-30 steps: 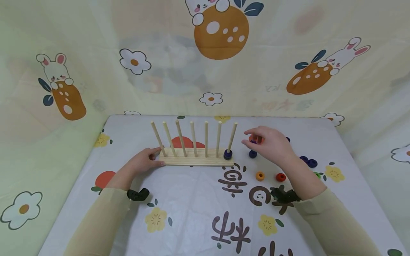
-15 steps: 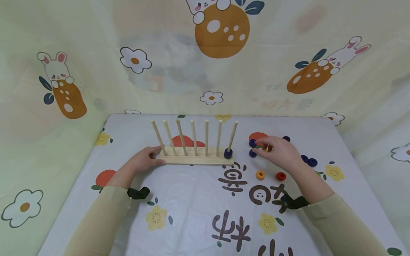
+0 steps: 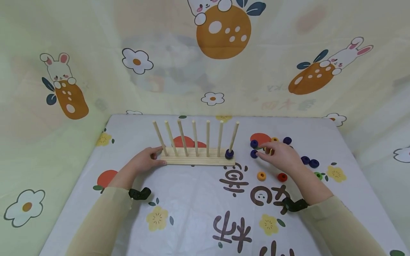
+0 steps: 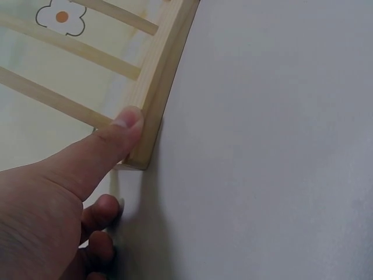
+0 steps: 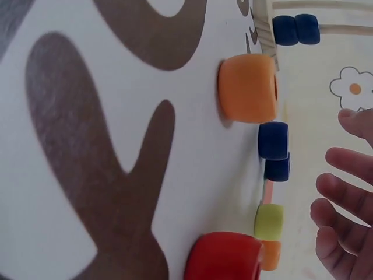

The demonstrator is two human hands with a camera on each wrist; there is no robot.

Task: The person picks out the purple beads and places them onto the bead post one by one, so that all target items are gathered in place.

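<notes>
A wooden rack (image 3: 198, 161) with a row of upright pegs stands on the table. Two dark blue beads (image 5: 296, 29) are threaded low on its rightmost peg. My left hand (image 3: 144, 161) grips the rack's left end, its thumb (image 4: 129, 119) lying on the base near the corner; the left wrist view shows other fingers below. To the right of the rack, my right hand (image 3: 282, 156) hovers with thumb and index finger apart, fingertips close to two loose blue beads (image 3: 254, 154). Nothing is held in its relaxed fingers in the right wrist view.
An orange bead (image 3: 261, 176) and a red bead (image 3: 282, 177) lie in front of the right hand. Farther right are blue beads (image 3: 314, 163) and a green bead (image 3: 318, 175). Another blue bead (image 3: 287, 140) lies behind; a yellow-green bead (image 5: 269, 221) shows in the right wrist view.
My right hand has come away from beside the rack, moving right and down toward the loose blue beads; it has barely shifted in the last half second. The left hand keeps its hold.
</notes>
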